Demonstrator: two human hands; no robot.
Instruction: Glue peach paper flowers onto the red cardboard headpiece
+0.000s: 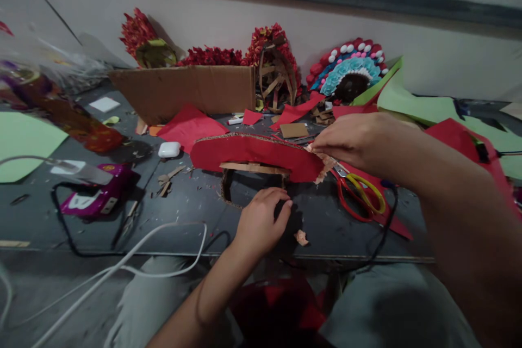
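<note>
A curved cardboard piece covered in red paper [253,155] stands on the dark table [196,217] in front of me. My right hand [350,138] pinches its right end, where torn brown cardboard shows. My left hand [261,223] rests curled against the table below the piece, near its cardboard base, fingers bent with nothing visible in them. Red-and-yellow scissors [361,193] lie just right of the piece, under my right wrist.
A cardboard box [183,89] with red flower crafts stands at the back. A white earbud case [169,149], a purple glue gun [98,196] with black cord, white cables [134,258], red and green paper sheets [432,109] and scraps lie around.
</note>
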